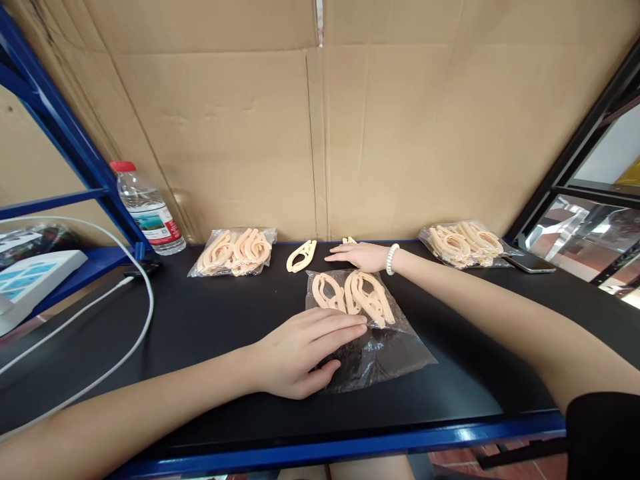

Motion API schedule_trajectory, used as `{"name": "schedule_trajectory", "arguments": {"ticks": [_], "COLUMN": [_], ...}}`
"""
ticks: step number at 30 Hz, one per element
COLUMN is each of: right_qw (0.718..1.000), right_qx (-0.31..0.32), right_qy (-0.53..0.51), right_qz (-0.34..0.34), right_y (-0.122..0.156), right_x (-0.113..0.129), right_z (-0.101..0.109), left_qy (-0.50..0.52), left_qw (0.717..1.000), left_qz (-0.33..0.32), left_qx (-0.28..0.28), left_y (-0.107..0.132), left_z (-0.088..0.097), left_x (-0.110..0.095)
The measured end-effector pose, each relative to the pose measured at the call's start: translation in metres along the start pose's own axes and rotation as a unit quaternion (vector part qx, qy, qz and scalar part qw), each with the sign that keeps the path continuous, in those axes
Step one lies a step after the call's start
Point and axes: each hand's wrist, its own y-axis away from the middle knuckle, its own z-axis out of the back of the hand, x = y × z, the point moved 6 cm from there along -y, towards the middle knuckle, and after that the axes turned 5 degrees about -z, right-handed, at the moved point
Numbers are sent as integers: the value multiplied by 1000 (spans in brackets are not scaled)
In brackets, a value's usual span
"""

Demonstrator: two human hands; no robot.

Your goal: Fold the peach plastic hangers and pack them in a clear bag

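My left hand point(310, 350) lies with its fingers stretched out over a clear plastic bag point(395, 357) in the middle of the table. Inside the bag's far end are peach-coloured folded plastic hangers point(350, 293). Beyond it, my right hand point(364, 256) reaches to the back of the table, fingers extended and palm down. Under and behind that hand, a small part of another peach piece point(349, 240) shows; the rest is covered. One loose folded hanger point(309, 249) lies just left of the right fingertips, apart from them.
Filled bags of hangers lie at the back left point(233, 253) and back right point(463, 245). A phone point(531, 265) rests beside the right one. A water bottle point(153, 217) stands at the left, near a white cable point(151, 300). Cardboard point(225, 133) walls the back.
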Motion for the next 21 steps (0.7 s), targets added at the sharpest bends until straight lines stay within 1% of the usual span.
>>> {"name": "schedule_trajectory", "arguments": {"ticks": [5,10,13,17,21], "right_qw": [1000,998,996,991,986], "right_qx": [23,54,58,50,39], "right_qy": [-3,4,11,12,-1], "right_qz": [-10,-44,-73,-120,-162], "right_y": [13,39,57,79,101], "right_x": [-6,-25,-39,-53,-59], "right_z": [-3,-8,-8,-3,8], "left_qy": [10,13,13,10,7], "left_qw": [1000,1000,1000,1000,1000], "left_qz": [6,8,9,7,5], "left_qx": [0,-2,0,1,2], "left_y": [2,3,3,3,2], "left_z": [-1,-2,-3,-3,-3], "left_x": [2,3,3,3,3]}}
